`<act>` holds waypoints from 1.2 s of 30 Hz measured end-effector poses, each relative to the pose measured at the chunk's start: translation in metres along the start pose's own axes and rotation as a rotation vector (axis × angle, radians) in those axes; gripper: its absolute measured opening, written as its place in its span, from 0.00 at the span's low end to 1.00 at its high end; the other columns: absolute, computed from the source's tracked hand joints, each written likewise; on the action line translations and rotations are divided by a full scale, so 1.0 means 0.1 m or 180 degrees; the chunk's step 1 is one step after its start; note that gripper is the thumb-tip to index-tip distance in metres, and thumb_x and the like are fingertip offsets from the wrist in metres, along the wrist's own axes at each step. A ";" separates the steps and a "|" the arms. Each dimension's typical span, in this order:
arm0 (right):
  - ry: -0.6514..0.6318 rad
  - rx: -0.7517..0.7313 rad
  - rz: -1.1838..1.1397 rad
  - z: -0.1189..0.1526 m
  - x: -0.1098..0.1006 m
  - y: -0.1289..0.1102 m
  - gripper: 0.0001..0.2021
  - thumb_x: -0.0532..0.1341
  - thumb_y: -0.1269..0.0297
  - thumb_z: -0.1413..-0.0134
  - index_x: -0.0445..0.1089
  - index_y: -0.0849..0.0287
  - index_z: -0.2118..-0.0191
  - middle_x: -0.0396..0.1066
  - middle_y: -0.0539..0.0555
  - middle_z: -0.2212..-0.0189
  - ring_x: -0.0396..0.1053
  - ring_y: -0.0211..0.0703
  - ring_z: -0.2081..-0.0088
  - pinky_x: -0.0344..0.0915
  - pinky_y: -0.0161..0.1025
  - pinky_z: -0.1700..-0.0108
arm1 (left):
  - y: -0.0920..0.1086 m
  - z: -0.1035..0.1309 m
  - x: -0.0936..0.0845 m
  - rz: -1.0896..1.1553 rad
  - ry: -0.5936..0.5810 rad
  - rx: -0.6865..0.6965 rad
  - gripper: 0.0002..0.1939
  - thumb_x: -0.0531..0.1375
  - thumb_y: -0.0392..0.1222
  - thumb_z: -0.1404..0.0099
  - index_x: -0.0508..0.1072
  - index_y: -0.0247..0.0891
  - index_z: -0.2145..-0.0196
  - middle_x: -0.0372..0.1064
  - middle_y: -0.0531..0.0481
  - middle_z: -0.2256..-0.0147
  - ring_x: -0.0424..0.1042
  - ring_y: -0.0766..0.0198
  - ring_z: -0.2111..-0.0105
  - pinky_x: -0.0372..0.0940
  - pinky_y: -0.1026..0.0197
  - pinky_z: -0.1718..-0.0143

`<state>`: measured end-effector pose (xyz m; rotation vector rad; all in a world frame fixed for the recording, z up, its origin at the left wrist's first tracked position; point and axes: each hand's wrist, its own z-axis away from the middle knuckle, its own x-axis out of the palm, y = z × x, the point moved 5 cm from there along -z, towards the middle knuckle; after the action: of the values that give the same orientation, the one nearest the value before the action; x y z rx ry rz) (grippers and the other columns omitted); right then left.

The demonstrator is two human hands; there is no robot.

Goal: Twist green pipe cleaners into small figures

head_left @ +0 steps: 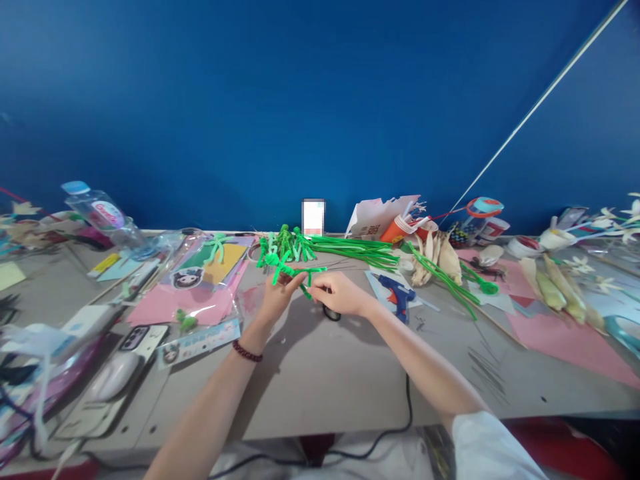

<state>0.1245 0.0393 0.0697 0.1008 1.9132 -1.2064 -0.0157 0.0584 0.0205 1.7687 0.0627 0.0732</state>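
Observation:
Above the middle of the desk, my left hand (pixel 278 293) is closed on a bright green fuzzy pipe-cleaner figure (pixel 283 265), whose short arms stick out above the fingers. My right hand (pixel 339 293) is close beside it, thumb and fingers pinched on a green strand of the same piece. Just behind my hands several twisted green pipe-cleaner pieces (pixel 286 241) lie in a cluster. A bundle of straight green pipe cleaners (pixel 357 251) lies to their right. Under my right hand a black loop (pixel 331 313) shows in part.
A blue glue gun (pixel 400 295) lies to the right on paper. Further right are dried husks (pixel 445 260), paper cups (pixel 397 229) and pink paper (pixel 570 343). On the left are a plastic bag of coloured paper (pixel 225 260), a bottle (pixel 107 213) and a mouse (pixel 116 375).

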 end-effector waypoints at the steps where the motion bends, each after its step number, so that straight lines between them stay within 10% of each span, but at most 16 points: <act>1: -0.0044 -0.0002 0.0034 0.00 0.01 -0.01 0.15 0.54 0.66 0.44 0.63 0.61 0.80 0.65 0.48 0.82 0.60 0.33 0.78 0.52 0.31 0.72 | 0.00 0.00 0.00 0.0029 -0.0013 -0.0094 0.11 0.66 0.47 0.52 0.73 0.37 0.74 0.69 0.52 0.76 0.67 0.65 0.74 0.62 0.62 0.70; 15: 0.0182 -0.0043 0.0348 0.02 -0.07 -0.04 0.14 0.54 0.68 0.45 0.60 0.60 0.81 0.60 0.47 0.82 0.54 0.33 0.78 0.48 0.32 0.74 | -0.12 -0.06 0.00 0.0236 -0.0217 -0.0053 0.14 0.67 0.48 0.53 0.75 0.35 0.72 0.72 0.49 0.73 0.69 0.65 0.72 0.65 0.64 0.71; 26: 0.0533 -0.0085 0.0952 0.03 -0.26 0.07 0.11 0.55 0.68 0.43 0.69 0.60 0.75 0.68 0.52 0.75 0.63 0.37 0.71 0.51 0.33 0.69 | 0.01 -0.01 0.07 -0.0929 -0.0506 0.0753 0.06 0.62 0.42 0.47 0.77 0.39 0.72 0.72 0.49 0.74 0.69 0.62 0.71 0.63 0.62 0.68; 36: 0.0632 0.0093 0.0532 -0.06 -0.35 0.46 0.10 0.55 0.68 0.44 0.74 0.59 0.71 0.74 0.53 0.69 0.69 0.40 0.66 0.57 0.33 0.66 | 0.04 0.10 0.11 -0.0116 -0.0438 0.0181 0.09 0.66 0.44 0.50 0.74 0.37 0.72 0.71 0.49 0.73 0.69 0.62 0.69 0.64 0.64 0.69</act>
<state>0.1646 0.0809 0.0629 0.4017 2.0127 -1.1463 -0.0041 0.0489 0.0222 1.8243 -0.0026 -0.0774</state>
